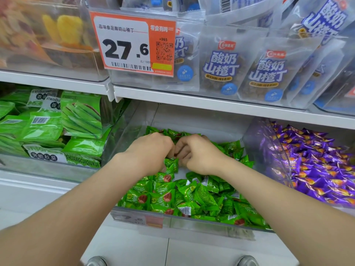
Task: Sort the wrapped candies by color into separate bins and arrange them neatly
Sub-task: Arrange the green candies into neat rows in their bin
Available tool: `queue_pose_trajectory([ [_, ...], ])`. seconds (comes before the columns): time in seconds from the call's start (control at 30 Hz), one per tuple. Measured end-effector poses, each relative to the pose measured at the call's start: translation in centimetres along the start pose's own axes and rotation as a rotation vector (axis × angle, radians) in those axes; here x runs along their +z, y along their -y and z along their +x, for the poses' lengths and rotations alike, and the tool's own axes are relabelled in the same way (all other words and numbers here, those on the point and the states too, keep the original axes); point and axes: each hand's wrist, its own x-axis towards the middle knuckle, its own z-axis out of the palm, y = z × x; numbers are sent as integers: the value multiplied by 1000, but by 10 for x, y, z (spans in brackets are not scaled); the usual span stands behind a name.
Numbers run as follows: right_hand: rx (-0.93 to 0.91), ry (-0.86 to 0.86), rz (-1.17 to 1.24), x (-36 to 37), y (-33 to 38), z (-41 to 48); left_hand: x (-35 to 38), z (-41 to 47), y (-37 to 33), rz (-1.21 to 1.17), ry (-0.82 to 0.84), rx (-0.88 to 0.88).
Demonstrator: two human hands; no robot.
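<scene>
My left hand [151, 152] and right hand [199, 154] meet in the middle bin [192, 221], fingers curled around green candies [201, 196]. The price tag [132, 45] above reads 27.6; purple candies [317, 169] fill the right bin [269, 150].

The price tag [132, 44] reads "品味食足酸奶山楂丁" and, in big black digits, "27.6". Its orange side carries "零食有鸣" and "+365" above a QR code, and a barcode runs along the bottom. The clear pouches [221, 66] beside it say "酸奶山楂丁" in blue. On the green packets [82, 157] at the left stand "SHUANGCUIQIUKUI" and "爽脆秋葵". The print on the green candies [203, 196] and on the small label [138, 218] below them is not readable.
</scene>
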Motion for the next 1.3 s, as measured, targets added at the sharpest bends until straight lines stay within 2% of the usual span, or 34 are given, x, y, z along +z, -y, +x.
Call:
queue_pose_trajectory([
  [0.1, 52, -107, -61, -1, -4, -1, 0, -1, -1, 23, 12, 40],
  [0.23, 58, -99, -2, 2, 2, -1, -1, -2, -4, 85, 9, 60],
  [0.4, 110, -11, 20, -12, -1, -3, -1, -2, -2, 107, 20, 33],
  [0.47, 103, 28, -108, -21, -4, -4, -1, -1, -4, 137, 26, 33],
  [0.6, 79, 304, -320, -23, -5, -14, 0, 2, -6, 172, 31, 55],
  [0.8, 37, 353, -473, -18, -4, -13, 8, 4, -11, 145, 90, 138],
  [1.07, 81, 255, -518, -21, -6, -19, 11, 6, -7, 103, 108, 128],
  [1.17, 111, 222, -559, -18, -6, -17, 10, 8, -6, 0, 3, 112],
  [1.23, 127, 123, -465, -20, -8, -13, 8, 9, -5, -84, -112, 100],
  [1.3, 154, -48, -249, -26, -12, -11, 6, 9, -4, -186, -189, 94],
])
